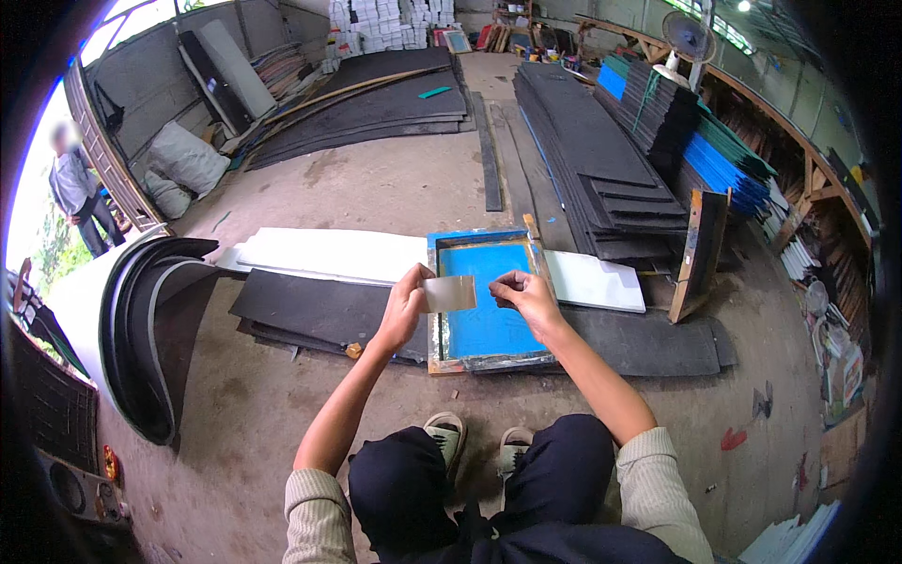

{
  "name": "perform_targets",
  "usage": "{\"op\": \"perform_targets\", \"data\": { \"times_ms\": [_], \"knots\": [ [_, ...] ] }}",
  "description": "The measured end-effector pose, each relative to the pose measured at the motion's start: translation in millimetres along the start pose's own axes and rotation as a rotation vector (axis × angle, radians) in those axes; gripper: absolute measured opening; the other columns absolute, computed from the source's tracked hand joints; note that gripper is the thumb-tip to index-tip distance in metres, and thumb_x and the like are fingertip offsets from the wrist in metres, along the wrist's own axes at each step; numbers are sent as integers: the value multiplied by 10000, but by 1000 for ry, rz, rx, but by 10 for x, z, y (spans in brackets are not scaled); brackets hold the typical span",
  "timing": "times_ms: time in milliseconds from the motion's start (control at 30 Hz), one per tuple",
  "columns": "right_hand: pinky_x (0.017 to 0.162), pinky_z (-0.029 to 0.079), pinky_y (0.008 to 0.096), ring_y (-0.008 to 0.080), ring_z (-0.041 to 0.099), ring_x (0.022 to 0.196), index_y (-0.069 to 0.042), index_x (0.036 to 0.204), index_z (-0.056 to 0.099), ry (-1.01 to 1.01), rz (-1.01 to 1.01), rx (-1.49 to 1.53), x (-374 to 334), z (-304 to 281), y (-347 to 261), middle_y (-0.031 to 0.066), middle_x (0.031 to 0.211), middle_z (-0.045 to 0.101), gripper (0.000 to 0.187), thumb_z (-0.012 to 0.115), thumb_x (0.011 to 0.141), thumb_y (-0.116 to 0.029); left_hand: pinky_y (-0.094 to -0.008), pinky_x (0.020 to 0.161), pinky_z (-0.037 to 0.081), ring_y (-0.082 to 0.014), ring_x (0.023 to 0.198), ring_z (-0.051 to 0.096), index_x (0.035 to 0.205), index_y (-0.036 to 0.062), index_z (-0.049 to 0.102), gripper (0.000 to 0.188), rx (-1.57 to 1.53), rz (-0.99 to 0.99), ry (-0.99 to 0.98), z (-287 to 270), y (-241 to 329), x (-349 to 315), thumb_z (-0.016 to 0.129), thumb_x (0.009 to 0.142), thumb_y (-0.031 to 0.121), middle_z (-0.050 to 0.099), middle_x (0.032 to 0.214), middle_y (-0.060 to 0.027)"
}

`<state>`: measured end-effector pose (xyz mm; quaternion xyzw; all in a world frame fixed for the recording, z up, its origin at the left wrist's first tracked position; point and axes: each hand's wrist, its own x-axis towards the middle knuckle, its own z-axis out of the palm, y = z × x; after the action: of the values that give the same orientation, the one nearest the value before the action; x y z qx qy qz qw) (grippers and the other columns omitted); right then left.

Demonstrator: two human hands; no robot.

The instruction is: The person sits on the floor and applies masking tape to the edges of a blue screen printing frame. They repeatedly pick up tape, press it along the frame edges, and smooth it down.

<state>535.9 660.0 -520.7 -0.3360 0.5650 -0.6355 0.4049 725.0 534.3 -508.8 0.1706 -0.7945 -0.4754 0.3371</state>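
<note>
In front of me lies a shallow wooden frame (434, 336) around a blue panel (503, 331), its inner edges lined with worn, taped-looking strips. My left hand (406, 305) is closed on the end of a flat, beige translucent strip (451, 294) with a brown edge. The strip is held over the left part of the frame. To its right, my right hand (526, 299) hovers above the blue panel with fingers curled together in a pinch. Whether anything small is between those fingertips cannot be made out.
White sheets (329, 254) and dark sheets (315, 310) lie under and beside the frame. An upright wooden piece (697, 254) stands at right. Curled sheets (150, 329) are at left. Black sheet stacks (597, 160) lie farther off. A person (80, 183) stands at the far-left opening.
</note>
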Motion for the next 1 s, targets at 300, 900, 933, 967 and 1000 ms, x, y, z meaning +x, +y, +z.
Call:
{"op": "perform_targets", "data": {
  "times_ms": [300,900,933,967,1000],
  "knots": [
    [525,416,238,90,522,572,-2,790,651,232,88,-230,245,-912,835,45,701,642,174,711,737,-156,-444,578,437,-406,628,563,835,-12,539,345,380,-1,-270,351,-788,230,534,843,333,568,675,-238],
    [546,421,258,86,553,584,-76,841,585,472,178,-541,-419,-2029,2251,21,635,593,125,666,769,-138,-341,453,304,-153,471,289,600,-55,459,395,601,-357,-257,-562,-2091,-679,673,754,239,357,499,-139],
    [556,427,260,97,567,596,-66,823,585,472,183,-567,-366,-1812,2212,28,646,600,119,664,767,-136,-333,460,304,-155,486,285,607,-62,456,387,588,-357,-219,-670,-2056,-744,675,749,224,343,507,-129],
    [565,432,262,109,580,607,-57,805,585,478,178,-600,-319,-1696,2171,36,658,606,115,662,766,-133,-331,462,305,-155,488,285,607,-62,456,386,600,-356,-211,-734,-2038,-765,677,747,222,343,507,-129],
    [577,440,295,162,590,605,-60,917,514,456,136,-655,-286,-1730,2243,62,664,598,260,693,733,-102,-329,465,305,-155,490,285,607,-61,455,384,594,-347,-210,-698,-2055,-748,679,745,219,342,507,-129]
  ]
}}
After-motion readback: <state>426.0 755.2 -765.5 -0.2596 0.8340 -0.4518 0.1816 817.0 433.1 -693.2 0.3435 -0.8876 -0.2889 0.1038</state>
